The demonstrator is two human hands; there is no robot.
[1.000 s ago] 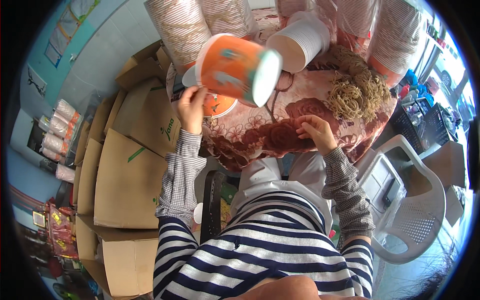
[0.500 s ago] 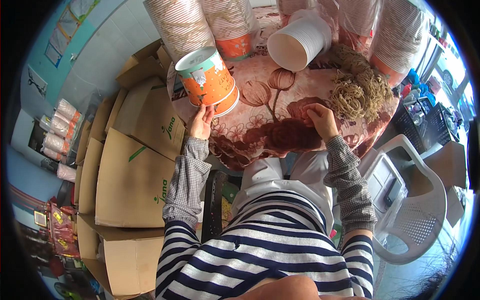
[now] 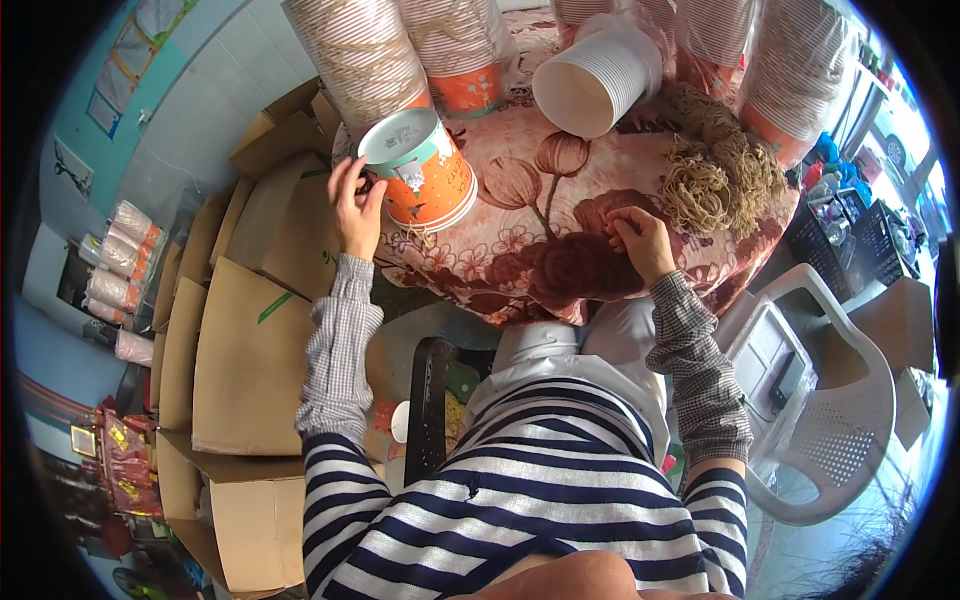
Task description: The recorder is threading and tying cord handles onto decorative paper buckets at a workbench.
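On the near left of the table stands an orange paper bucket (image 3: 432,188) with a green band, its recessed base facing up and white rolled rims at the bottom. Two rims lie close together, so it sits over another bucket. My left hand (image 3: 357,208) is beside its left side, fingers apart, holding nothing. Over the table's near right, my right hand (image 3: 645,243) has curled fingers pinched together; whatever they may hold is too small to make out. A tangled bundle of tan string (image 3: 722,185) lies just beyond that hand.
Tall wrapped stacks of paper buckets (image 3: 360,60) line the table's far side. A stack of white buckets (image 3: 590,85) lies on its side. The flowered tablecloth (image 3: 515,185) covers the table. Cardboard boxes (image 3: 240,370) crowd the left; a white plastic chair (image 3: 845,425) stands right.
The upper orange bucket has slid down over the lower one. My left hand has let go of its lower edge and moved up and left. My right hand has barely moved.
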